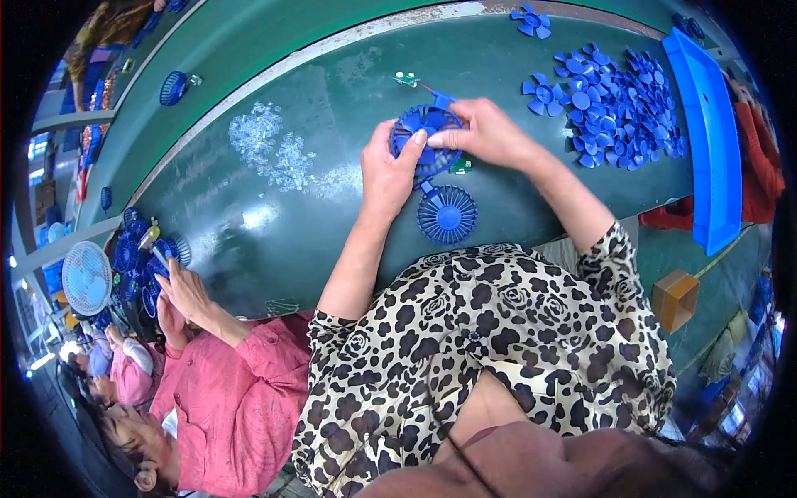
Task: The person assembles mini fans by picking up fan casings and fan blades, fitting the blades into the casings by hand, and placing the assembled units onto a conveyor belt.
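Observation:
Both of my hands grip a round blue fan housing above the green tabletop. My left hand is wrapped round its left side, thumb pressed on the middle. From the right, my right hand holds the rim, its thumb also pressing on the blue fan blades near the hub. A blue slotted fan cover lies just below, nearer my body. Beyond the housing sits a small circuit board on a red wire. Another green circuit board shows partly beneath my right hand.
Many blue fan blades are heaped at right, beside a long blue tray. Small clear parts lie at left. A green belt carrying a blue fan runs behind. A co-worker in pink works at left.

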{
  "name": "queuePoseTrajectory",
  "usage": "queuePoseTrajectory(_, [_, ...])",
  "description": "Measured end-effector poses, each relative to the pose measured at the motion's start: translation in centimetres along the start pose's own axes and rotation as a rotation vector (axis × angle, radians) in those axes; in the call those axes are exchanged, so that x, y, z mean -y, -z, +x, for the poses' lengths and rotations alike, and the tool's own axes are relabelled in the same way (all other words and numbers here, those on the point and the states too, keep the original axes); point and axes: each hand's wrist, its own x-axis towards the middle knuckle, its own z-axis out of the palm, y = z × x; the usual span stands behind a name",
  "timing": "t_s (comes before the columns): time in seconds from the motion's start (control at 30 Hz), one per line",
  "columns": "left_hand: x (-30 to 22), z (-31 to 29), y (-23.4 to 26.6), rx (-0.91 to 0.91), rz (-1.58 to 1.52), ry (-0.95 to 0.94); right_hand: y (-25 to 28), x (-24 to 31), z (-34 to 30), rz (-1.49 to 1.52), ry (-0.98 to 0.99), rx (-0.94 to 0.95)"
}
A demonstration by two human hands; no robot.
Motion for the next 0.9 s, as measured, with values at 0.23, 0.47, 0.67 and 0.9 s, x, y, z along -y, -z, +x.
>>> queuePoseTrajectory(0.23, [-4.8, -5.0, 0.3, 0.261, 0.703, -0.446, 4.3, 0.3, 6.3, 0.594, -0.273, -0.44])
queuePoseTrajectory(0.47, [-2.7, -7.5, 0.3, 0.686, 0.853, -0.547, -3.2, 3.2, 5.7, 0.193, -0.08, 0.013])
queuePoseTrajectory(0.67, [-1.8, -6.5, 0.1, 0.617, 0.734, -0.696, -9.9, 5.5, 9.0, -0.208, 0.368, 0.1])
queuePoseTrajectory(0.9, [-0.1, -6.6, 0.8, 0.485, 0.502, -0.694, -12.6, 6.9, 9.6, -0.421, 0.364, 0.154])
